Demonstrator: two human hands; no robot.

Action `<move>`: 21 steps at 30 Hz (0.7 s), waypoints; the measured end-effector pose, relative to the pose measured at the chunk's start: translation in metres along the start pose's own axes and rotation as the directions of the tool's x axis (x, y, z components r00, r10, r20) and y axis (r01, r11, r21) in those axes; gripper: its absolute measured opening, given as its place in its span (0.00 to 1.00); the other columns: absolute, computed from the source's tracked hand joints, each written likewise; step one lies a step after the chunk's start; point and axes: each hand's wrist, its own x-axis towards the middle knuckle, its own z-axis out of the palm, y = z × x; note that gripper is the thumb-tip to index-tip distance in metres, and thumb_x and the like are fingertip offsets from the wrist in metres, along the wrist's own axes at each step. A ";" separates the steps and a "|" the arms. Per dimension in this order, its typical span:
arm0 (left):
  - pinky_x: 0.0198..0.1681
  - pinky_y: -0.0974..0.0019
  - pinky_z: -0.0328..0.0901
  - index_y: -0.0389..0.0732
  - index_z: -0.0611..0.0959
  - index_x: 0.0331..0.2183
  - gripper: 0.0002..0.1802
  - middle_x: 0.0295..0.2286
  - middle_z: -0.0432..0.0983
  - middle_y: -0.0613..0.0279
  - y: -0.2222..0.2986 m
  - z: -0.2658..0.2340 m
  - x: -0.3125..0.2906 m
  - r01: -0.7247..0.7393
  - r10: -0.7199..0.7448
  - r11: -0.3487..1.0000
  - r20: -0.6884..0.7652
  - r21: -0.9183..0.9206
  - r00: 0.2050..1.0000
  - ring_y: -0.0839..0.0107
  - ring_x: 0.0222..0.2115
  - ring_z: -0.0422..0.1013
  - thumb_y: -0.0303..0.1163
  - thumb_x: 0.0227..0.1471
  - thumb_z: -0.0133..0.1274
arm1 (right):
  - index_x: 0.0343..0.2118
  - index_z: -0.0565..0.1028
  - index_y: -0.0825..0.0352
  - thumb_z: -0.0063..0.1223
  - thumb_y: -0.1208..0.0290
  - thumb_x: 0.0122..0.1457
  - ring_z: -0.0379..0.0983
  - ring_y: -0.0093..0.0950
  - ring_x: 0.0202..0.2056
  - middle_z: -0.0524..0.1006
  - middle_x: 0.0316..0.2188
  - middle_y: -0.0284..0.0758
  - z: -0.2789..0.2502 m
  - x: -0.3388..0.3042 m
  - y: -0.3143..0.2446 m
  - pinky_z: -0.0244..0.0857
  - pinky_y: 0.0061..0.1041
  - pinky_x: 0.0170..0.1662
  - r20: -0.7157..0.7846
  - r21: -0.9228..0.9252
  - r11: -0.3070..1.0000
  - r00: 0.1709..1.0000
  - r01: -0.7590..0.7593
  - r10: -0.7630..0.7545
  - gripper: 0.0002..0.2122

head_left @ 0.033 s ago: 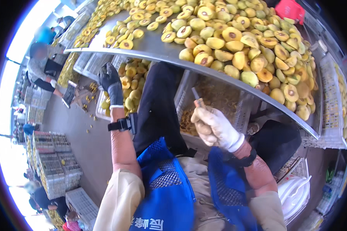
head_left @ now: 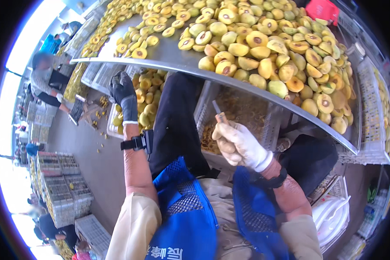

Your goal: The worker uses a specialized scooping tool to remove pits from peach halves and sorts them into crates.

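The right hand (head_left: 240, 145) grips the tool (head_left: 221, 117), its tip pointing away, best aimed clear of the left hand (head_left: 125, 93), whose hold I cannot tell. Fruit (head_left: 265, 68) lies beyond the right hand, more just beside the left.

The table (head_left: 167, 47) is surfaced in smooth, shiny metal, and the slatted crate (head_left: 374, 136) is moulded in matt plastic; the right hand (head_left: 238, 142) is gloved in matt cloth, the vest (head_left: 188, 223) is panelled with mesh, and the tool (head_left: 219, 113) is tipped with smooth metal
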 end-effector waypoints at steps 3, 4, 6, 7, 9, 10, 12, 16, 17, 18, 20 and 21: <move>0.41 0.60 0.64 0.35 0.79 0.34 0.13 0.32 0.76 0.50 0.034 0.044 -0.012 -0.422 0.422 0.906 0.008 0.017 0.907 0.56 0.36 0.71 0.34 0.49 0.50 | 0.28 0.68 0.64 0.45 0.60 0.60 0.53 0.15 0.05 0.61 0.10 0.24 0.000 -0.001 -0.001 0.47 0.15 0.08 0.009 0.024 0.999 0.999 0.037 -0.037 0.12; 0.41 0.60 0.64 0.34 0.79 0.33 0.14 0.33 0.76 0.49 0.080 0.059 -0.032 -0.235 0.337 0.859 0.158 -0.455 0.928 0.54 0.35 0.71 0.36 0.49 0.51 | 0.28 0.68 0.64 0.46 0.60 0.60 0.53 0.15 0.06 0.62 0.10 0.25 -0.006 -0.004 -0.003 0.47 0.15 0.08 -0.035 0.044 0.996 0.997 0.076 -0.075 0.12; 0.40 0.62 0.64 0.36 0.79 0.34 0.14 0.32 0.76 0.47 0.127 0.089 -0.056 -0.185 0.416 0.835 0.375 -0.517 0.829 0.53 0.35 0.71 0.37 0.48 0.53 | 0.29 0.69 0.65 0.46 0.59 0.59 0.54 0.15 0.06 0.62 0.11 0.25 -0.012 -0.004 -0.003 0.46 0.15 0.08 -0.081 0.052 0.990 0.988 0.133 -0.128 0.13; 0.40 0.60 0.65 0.37 0.79 0.34 0.16 0.32 0.75 0.46 0.164 0.084 -0.069 -0.159 0.439 0.860 0.544 -0.486 0.715 0.52 0.36 0.71 0.40 0.47 0.54 | 0.29 0.69 0.65 0.46 0.59 0.59 0.54 0.15 0.06 0.62 0.11 0.25 -0.015 -0.007 -0.006 0.46 0.15 0.08 -0.089 0.052 0.988 0.986 0.144 -0.139 0.13; 0.39 0.57 0.66 0.41 0.78 0.38 0.27 0.32 0.76 0.50 0.181 0.100 -0.078 -0.380 0.412 0.904 0.643 -0.197 0.646 0.53 0.35 0.72 0.52 0.42 0.55 | 0.29 0.69 0.65 0.46 0.58 0.60 0.53 0.15 0.06 0.61 0.11 0.25 -0.008 -0.008 -0.010 0.46 0.16 0.08 -0.078 0.088 0.984 0.986 0.154 -0.147 0.13; 0.39 0.57 0.66 0.41 0.77 0.38 0.28 0.32 0.77 0.51 0.196 0.102 -0.085 -0.431 0.390 0.895 0.673 -0.116 0.629 0.54 0.35 0.73 0.53 0.41 0.56 | 0.28 0.69 0.65 0.45 0.58 0.60 0.52 0.16 0.06 0.61 0.11 0.25 -0.010 -0.008 -0.011 0.45 0.16 0.07 -0.075 0.088 0.979 0.981 0.185 -0.178 0.13; 0.39 0.57 0.66 0.42 0.77 0.39 0.29 0.32 0.77 0.52 0.212 0.102 -0.086 -0.483 0.371 0.875 0.701 -0.043 0.609 0.56 0.35 0.73 0.54 0.40 0.56 | 0.28 0.69 0.65 0.45 0.58 0.60 0.52 0.16 0.06 0.61 0.11 0.25 -0.009 -0.011 -0.013 0.46 0.16 0.07 -0.079 0.088 0.978 0.980 0.191 -0.184 0.13; 0.37 0.56 0.67 0.42 0.77 0.37 0.27 0.32 0.77 0.54 0.218 0.111 -0.083 -0.423 0.213 0.903 0.777 0.075 0.593 0.56 0.33 0.74 0.52 0.39 0.58 | 0.29 0.69 0.64 0.46 0.59 0.60 0.53 0.15 0.07 0.63 0.11 0.25 -0.007 -0.011 -0.014 0.47 0.15 0.08 -0.075 0.074 0.979 0.980 0.189 -0.183 0.12; 0.36 0.56 0.67 0.42 0.77 0.36 0.26 0.31 0.77 0.55 0.215 0.112 -0.082 -0.405 0.222 0.913 0.774 0.048 0.593 0.56 0.32 0.74 0.51 0.39 0.58 | 0.29 0.68 0.63 0.46 0.60 0.59 0.54 0.14 0.07 0.63 0.12 0.25 -0.006 -0.011 -0.015 0.47 0.14 0.08 -0.089 0.045 0.983 0.980 0.180 -0.175 0.11; 0.34 0.56 0.67 0.41 0.76 0.36 0.27 0.30 0.77 0.54 0.208 0.116 -0.080 -0.393 0.224 0.918 0.758 0.047 0.613 0.55 0.30 0.74 0.50 0.38 0.60 | 0.29 0.68 0.63 0.47 0.60 0.59 0.55 0.14 0.08 0.64 0.12 0.25 -0.005 -0.010 -0.015 0.47 0.14 0.08 -0.068 0.053 0.985 0.985 0.165 -0.161 0.10; 0.34 0.57 0.67 0.40 0.76 0.35 0.27 0.30 0.77 0.54 0.192 0.116 -0.081 -0.331 0.311 0.937 0.682 -0.107 0.662 0.54 0.30 0.74 0.50 0.37 0.60 | 0.29 0.68 0.63 0.47 0.61 0.59 0.55 0.14 0.08 0.64 0.12 0.25 -0.004 -0.009 -0.015 0.48 0.14 0.09 -0.085 0.013 0.982 0.978 0.191 -0.189 0.10; 0.34 0.57 0.67 0.39 0.76 0.35 0.27 0.29 0.77 0.54 0.187 0.111 -0.085 -0.268 0.372 0.928 0.594 -0.259 0.713 0.54 0.30 0.74 0.50 0.37 0.61 | 0.29 0.67 0.63 0.47 0.61 0.59 0.55 0.14 0.08 0.64 0.12 0.24 -0.003 -0.009 -0.014 0.48 0.14 0.09 -0.100 -0.027 0.978 0.973 0.207 -0.208 0.10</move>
